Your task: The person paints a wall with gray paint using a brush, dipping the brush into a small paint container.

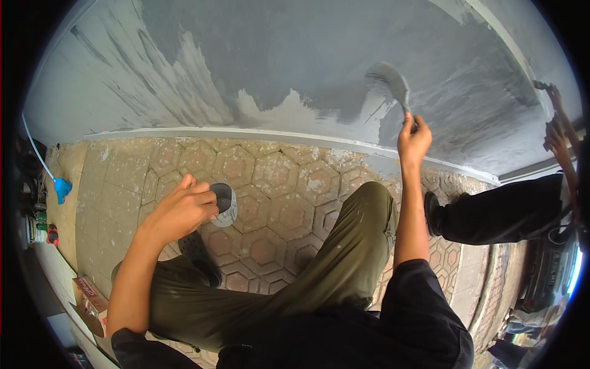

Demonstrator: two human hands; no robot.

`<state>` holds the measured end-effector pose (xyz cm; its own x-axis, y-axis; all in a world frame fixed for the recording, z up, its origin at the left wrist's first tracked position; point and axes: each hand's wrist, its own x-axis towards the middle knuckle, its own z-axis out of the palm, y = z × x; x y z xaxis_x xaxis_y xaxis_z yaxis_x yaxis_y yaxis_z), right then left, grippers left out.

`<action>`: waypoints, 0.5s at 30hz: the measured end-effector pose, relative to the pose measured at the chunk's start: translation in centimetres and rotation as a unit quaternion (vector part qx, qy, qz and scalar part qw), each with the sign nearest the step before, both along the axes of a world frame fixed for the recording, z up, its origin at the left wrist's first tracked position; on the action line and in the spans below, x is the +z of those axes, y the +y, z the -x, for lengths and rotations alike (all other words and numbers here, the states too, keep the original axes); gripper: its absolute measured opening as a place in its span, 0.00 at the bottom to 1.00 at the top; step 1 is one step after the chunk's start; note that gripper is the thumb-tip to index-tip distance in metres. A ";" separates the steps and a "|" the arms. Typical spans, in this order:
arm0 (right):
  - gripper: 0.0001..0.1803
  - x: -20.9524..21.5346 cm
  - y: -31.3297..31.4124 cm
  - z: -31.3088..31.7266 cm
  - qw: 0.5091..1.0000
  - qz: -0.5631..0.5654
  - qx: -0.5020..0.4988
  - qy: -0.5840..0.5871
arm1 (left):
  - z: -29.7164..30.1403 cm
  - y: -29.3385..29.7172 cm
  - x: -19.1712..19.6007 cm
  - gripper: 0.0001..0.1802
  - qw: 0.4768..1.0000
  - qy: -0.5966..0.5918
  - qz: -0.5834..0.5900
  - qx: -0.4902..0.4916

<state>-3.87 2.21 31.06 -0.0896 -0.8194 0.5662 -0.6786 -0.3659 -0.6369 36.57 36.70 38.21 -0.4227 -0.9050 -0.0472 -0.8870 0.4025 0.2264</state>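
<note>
My right hand (413,144) is raised in front of the wall (264,49), its fingers closed round the handle of a paintbrush (398,86). The bristles are bent sideways against the wall, and grey paint coats the brush. Dark grey paint covers much of the wall; paler patches with ragged edges show along its bottom and at the left. Low over the paving, my left hand (184,206) grips the rim of a small paint cup (227,216), dark inside and grey-smeared outside. How much paint it holds is hard to tell.
Hexagonal paving (270,175) spattered with pale paint runs along the wall's foot. At the right stands another person (504,212) in dark trousers, with one hand up at the adjoining wall. A blue broom head (62,189) and a cardboard box (90,294) are at the left.
</note>
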 end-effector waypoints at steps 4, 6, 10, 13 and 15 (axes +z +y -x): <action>0.16 -1.3 2.4 -4.2 0.997 -0.005 -0.042 -0.071 | 0.2 0.0 0.1 0.03 1.000 0.005 -0.022 -0.002; 0.16 -2.1 3.9 -6.2 0.997 -0.023 0.078 -0.013 | 0.2 -0.2 0.2 0.03 1.000 -0.005 -0.020 -0.008; 0.16 -0.7 0.6 -3.7 0.995 -0.044 0.088 -0.023 | 0.4 -0.1 0.2 0.02 1.000 0.004 0.005 -0.008; 0.16 -0.2 -1.2 -2.8 0.994 -0.037 0.000 -0.107 | 0.3 0.4 0.6 0.01 1.000 -0.001 -0.010 0.004; 0.17 -1.6 -0.5 -3.4 0.992 -0.033 -0.047 -0.112 | 0.4 0.6 0.6 0.02 1.000 0.004 -0.002 0.001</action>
